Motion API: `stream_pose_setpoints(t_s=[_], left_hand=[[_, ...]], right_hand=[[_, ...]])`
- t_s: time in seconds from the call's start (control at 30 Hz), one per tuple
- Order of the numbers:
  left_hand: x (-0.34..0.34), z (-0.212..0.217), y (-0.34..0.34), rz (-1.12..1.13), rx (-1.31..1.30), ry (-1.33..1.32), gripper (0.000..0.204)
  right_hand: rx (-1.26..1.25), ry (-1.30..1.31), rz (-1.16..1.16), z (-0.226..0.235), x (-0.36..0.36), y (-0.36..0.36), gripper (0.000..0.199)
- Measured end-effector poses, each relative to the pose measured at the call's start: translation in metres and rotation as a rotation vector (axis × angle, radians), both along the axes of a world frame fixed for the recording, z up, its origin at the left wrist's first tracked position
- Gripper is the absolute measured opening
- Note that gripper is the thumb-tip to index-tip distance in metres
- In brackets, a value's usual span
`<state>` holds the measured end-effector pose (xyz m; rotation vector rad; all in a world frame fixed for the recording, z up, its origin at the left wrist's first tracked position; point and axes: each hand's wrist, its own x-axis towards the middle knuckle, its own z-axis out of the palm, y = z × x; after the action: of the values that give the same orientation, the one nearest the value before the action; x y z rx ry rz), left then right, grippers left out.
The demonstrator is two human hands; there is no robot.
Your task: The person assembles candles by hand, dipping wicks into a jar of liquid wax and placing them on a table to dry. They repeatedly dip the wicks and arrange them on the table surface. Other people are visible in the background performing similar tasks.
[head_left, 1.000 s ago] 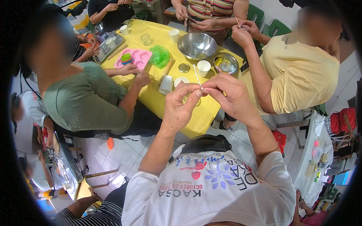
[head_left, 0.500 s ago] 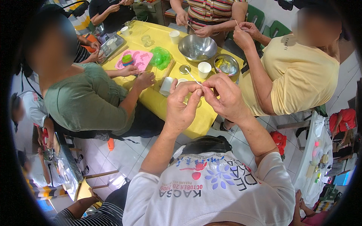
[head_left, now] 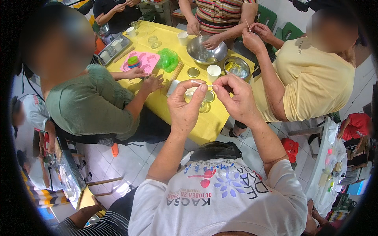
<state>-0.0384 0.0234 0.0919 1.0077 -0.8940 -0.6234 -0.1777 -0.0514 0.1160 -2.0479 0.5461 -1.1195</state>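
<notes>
Head view: two bare hands raised together in the middle of the frame, above the near edge of a yellow-covered worktop (head_left: 169, 103).
Left hand (head_left: 186, 105): thumb and forefinger pinched shut on one end of a thin white thread-like strand (head_left: 206, 84).
Right hand (head_left: 232, 94): fingertips pinched on the other end of that strand, just beside the left fingertips; the two hands almost touch.
Strand: held level between both hands, centre of the frame, above the worktop; too fine to tell its material.
Below the hands: a small clear glass jar (head_left: 203, 105) on the worktop, partly hidden by the left thumb, and a white paper cup (head_left: 214, 72) just behind.
Upper centre: a large round steel mixing bowl (head_left: 206, 50), with a smaller steel bowl (head_left: 236, 67) to its right.
Upper left of centre: a pink silicone mould sheet (head_left: 146, 60) and a crumpled green plastic bag (head_left: 168, 59) beside it.
Left side: a person in a green shirt (head_left: 90, 103), hands resting on the worktop.
Right side: a person in a yellow shirt (head_left: 315, 82), hands raised near the top edge.
Top centre: a person in a striped shirt (head_left: 224, 13), hands at the large bowl.
</notes>
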Motion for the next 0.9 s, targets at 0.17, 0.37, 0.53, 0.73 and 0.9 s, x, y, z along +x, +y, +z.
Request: stream_pose_setpoints(t_s=[0.17,0.37,0.53,0.73,0.9], left_hand=[[-0.001,-0.004,0.0,0.237,-0.131,-0.564,0.011],[-0.014,-0.01,0.005,0.414,-0.157,-0.767,0.017],[-0.011,-0.008,0.006,0.328,-0.138,-0.731,0.022],[0.0,-0.001,0.005,-0.02,-0.036,-0.05,0.013],[0.008,0.002,0.01,-0.11,0.067,-0.209,0.011]], right_hand=[[0.052,-0.043,-0.009,-0.007,0.006,-0.003,0.012],[0.165,0.015,0.0,-0.009,0.007,-0.005,0.012],[0.309,-0.071,0.107,-0.011,0.008,-0.01,0.015],[0.283,-0.064,0.201,-0.002,-0.003,-0.01,0.015],[0.254,-0.026,0.214,0.005,-0.003,-0.008,0.015]])
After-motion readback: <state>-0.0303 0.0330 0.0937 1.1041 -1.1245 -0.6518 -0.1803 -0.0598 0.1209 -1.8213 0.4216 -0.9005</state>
